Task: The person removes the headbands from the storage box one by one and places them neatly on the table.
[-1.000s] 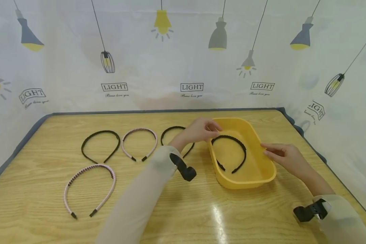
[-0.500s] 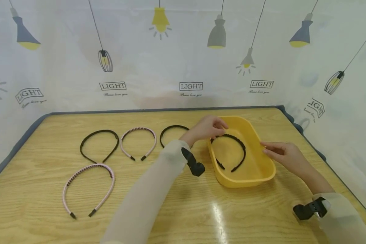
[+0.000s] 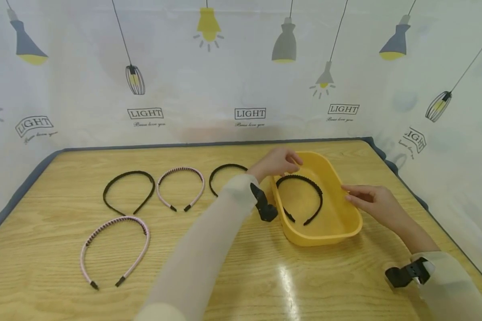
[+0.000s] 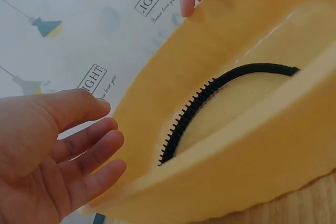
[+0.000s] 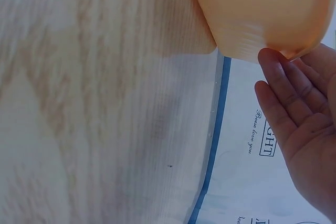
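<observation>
A yellow plastic basket (image 3: pixel 311 240) stands on the right of the table. Inside it lies a black toothed headband (image 3: pixel 321 200), whose comb-like teeth show in the left wrist view. My left hand (image 3: pixel 276 162) hovers by the basket's far left rim with loosely bent fingers. Nothing is between those fingers (image 4: pixel 113 140) in the left wrist view. At the right rim, my right hand (image 3: pixel 375 203) pinches the basket's edge between thumb and fingers. From the right wrist camera, its fingers (image 5: pixel 286 85) lie along the basket's outer wall.
Left of the basket, several headbands lie on the wooden table (image 3: pixel 233 276): a black one (image 3: pixel 104 196), a pink one (image 3: pixel 203 187), another black one (image 3: pixel 211 183) partly behind my left arm, and a nearer pink one (image 3: pixel 81 256). A lamp-print cloth (image 3: pixel 201 89) rises behind.
My left hand has moved a little right and away along the basket's left rim. My right hand stays at the right rim. The view has shifted slightly; the headbands look unmoved.
</observation>
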Tool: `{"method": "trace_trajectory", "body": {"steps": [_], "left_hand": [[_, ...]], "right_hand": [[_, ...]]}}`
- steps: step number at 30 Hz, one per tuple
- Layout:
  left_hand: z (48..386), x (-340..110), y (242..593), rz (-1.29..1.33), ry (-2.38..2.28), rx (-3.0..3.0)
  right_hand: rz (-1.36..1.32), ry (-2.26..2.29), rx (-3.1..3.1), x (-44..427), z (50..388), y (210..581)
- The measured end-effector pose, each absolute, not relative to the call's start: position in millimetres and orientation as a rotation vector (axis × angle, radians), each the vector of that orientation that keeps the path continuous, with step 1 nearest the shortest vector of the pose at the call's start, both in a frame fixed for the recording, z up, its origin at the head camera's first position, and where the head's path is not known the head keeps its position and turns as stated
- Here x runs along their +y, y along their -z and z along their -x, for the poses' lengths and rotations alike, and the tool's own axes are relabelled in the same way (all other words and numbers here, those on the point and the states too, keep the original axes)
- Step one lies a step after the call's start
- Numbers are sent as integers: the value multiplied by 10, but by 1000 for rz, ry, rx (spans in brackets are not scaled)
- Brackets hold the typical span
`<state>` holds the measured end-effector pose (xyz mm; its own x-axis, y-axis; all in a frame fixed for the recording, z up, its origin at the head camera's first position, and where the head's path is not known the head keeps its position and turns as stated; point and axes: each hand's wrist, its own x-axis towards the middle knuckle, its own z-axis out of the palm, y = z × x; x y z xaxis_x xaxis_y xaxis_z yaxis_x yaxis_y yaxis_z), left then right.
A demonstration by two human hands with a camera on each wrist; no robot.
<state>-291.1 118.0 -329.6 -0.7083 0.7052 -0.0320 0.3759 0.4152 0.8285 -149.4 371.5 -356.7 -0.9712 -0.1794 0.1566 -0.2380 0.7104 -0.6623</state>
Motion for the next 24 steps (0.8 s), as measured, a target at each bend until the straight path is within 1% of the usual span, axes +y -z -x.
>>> {"method": "trace_trajectory", "body": {"steps": [16,24], "left_hand": [[3038,1379,3320,-875,-1282,2238],[3073,1463,3322,-786,-1324,2210]], "right_hand": [[-362,-1071,-2836,3712,1486,3555],[-367,-1093,-2831,3692,1498,3557]]}}
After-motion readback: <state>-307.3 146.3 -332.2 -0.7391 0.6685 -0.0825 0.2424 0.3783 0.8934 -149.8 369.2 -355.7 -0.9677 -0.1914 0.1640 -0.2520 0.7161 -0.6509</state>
